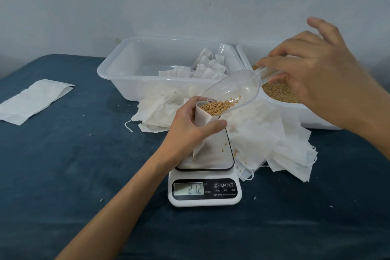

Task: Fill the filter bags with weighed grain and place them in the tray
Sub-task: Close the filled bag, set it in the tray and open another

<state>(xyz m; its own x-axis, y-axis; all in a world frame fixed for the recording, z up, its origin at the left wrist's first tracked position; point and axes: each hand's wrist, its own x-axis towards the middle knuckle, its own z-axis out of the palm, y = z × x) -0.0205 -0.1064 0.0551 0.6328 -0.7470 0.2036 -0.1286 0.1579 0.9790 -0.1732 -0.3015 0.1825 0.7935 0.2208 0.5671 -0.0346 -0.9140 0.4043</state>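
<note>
Here the left hand (pixel 190 124) curls round the open filter bag (pixel 203 124), standing it on the scale (pixel 207 175), while the right hand (pixel 312 69) pinches the handle of the clear scoop (pixel 230 93), its lip tipped into the bag's mouth. Pouring best goes slowly, grain (pixel 215 106) trickling as the display reads 21.2. The tray (pixel 118 65) lies beyond the left hand, the grain tub (pixel 295 110) under the right.

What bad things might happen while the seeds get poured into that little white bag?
The filter bag has a narrow mouth, and the scoop is wider, so grain may spill; a few kernels already lie on the scale. The left hand grips the bag over the scale, so it may push down and the display, reading 21.2, might be off.
</note>
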